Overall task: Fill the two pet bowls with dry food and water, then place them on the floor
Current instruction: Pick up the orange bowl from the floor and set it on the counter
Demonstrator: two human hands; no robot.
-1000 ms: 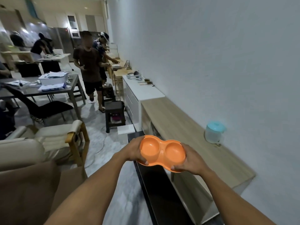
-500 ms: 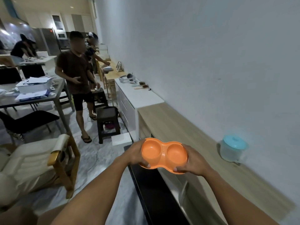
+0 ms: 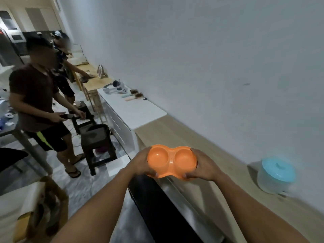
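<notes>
Grips the empty orange double bowl [image 3: 171, 162] by both ends, left hand [image 3: 140, 163] and right hand [image 3: 203, 165] curled round the rim, level in the air above the front edge of the wooden counter [image 3: 201, 137], likely to set it down steadily for filling.

Home interior: wooden sideboard [image 3: 177, 135], white cabinet [image 3: 135, 111], stool [image 3: 96, 135].

Orange double pet bowl [image 3: 171, 161], both wells empty, level, in midair.
</notes>
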